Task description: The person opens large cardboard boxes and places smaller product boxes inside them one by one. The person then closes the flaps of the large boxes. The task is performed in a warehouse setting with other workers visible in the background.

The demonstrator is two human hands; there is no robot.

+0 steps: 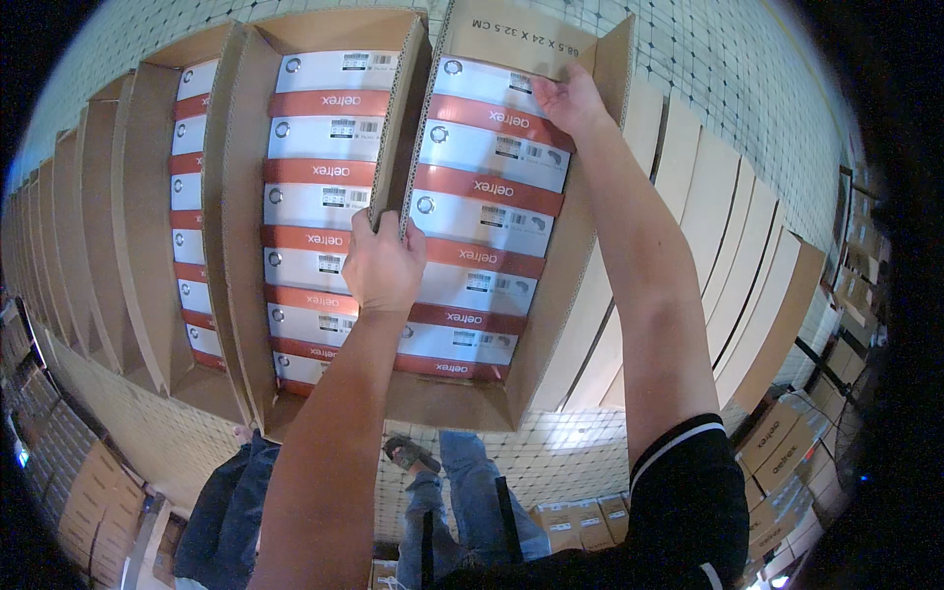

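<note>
Curling over the adjoining cardboard walls (387, 147) between two cartons, the fingers of the left hand (385, 267) are closing tightly on their upper edges, somewhat nearer the near end than the far one. The right hand (570, 104) is resting by the far right corner of the right-hand carton (457, 401), its fingers half bent and a little apart over the right end of the farthest white-and-orange box (480, 81); whether they are gripping it I cannot tell. That box is lying along the carton's far edge, and four more like it are following in a column toward the near edge. Left of the gripped walls, the neighbouring carton (334, 31) is holding six similar boxes from its far edge to its near edge. Beyond its left edge, another carton (157, 128) is showing a narrower column of boxes, and more brown cartons (61, 236) are standing in a row past that. Along the right-hand carton's right edge, pale cartons (678, 216) are leaning side by side. A black sleeve (693, 492) is covering the upper right arm, jeans (462, 462) are showing below the near edge, and tiled floor (737, 59) is running around everything.
</note>
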